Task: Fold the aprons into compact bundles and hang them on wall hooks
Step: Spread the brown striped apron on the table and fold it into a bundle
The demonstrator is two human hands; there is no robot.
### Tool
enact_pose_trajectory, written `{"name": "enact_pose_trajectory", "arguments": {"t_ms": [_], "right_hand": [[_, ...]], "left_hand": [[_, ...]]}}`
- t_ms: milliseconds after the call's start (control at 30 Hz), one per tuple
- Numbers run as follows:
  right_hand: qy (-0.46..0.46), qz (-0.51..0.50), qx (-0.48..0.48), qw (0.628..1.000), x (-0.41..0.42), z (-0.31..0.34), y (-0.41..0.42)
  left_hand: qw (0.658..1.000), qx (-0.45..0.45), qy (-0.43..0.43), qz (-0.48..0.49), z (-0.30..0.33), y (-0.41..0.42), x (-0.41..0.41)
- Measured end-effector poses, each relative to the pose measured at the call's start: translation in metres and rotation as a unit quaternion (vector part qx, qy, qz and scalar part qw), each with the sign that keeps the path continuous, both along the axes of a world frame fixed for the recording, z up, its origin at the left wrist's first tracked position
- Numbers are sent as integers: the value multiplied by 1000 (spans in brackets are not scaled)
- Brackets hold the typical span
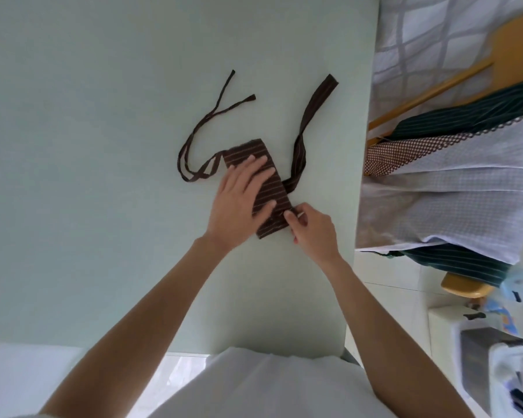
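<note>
- Brown striped apron (270,188), folded into a narrow compact rectangle, lies on the pale green surface (88,146) near its right edge, slanting from upper left to lower right.
- Two thin ties (193,137) trail from the bundle's upper left corner, loop on the surface and end apart from each other further away.
- One wide strap (307,119) leaves the bundle's right side, twists once and stretches away toward the far right of the surface.
- Left hand (242,203) lies flat on the bundle, fingers straight and spread, palm down, pressing the cloth; its forearm reaches in from the lower left.
- Right hand (313,230) sits at the bundle's lower right corner, fingers curled, thumb and forefinger pinching the cloth edge there; its forearm comes in from the lower right.
- Both hands are close together, both touching the same bundle.
- What the right fingertips grip exactly, edge or a tucked layer, is hard to make out.
- Left palm hides the middle of the bundle.
- Beyond the surface's right edge, a wooden chair (513,46) carries draped cloth: a dark green striped piece (465,116), a brown checked piece (404,152) and a pale checked piece (450,206); the frame cuts them off.
- At the lower right, blurred objects cannot be told apart.
- Bottom of the view shows the person's white shirt (269,387).
</note>
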State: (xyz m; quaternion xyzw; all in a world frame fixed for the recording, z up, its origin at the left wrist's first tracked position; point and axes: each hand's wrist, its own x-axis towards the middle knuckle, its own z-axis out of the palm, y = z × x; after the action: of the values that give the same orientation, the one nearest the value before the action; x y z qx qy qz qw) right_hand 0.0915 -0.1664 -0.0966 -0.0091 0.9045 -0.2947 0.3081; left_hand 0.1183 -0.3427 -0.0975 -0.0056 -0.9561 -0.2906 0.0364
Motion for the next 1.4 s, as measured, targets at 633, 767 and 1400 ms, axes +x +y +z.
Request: {"name": "enact_pose_trajectory", "arguments": {"t_ms": [633,767,1400], "right_hand": [[177,321,43,929,-36,0,-19],[98,290,-9,952,-39,1,-20],[359,359,49,860,0,5,2]], "left_hand": [[882,354,-211,228,-6,0,37],[888,360,-223,179,-1,-2,22],[999,18,40,11,-18,-8,57]]}}
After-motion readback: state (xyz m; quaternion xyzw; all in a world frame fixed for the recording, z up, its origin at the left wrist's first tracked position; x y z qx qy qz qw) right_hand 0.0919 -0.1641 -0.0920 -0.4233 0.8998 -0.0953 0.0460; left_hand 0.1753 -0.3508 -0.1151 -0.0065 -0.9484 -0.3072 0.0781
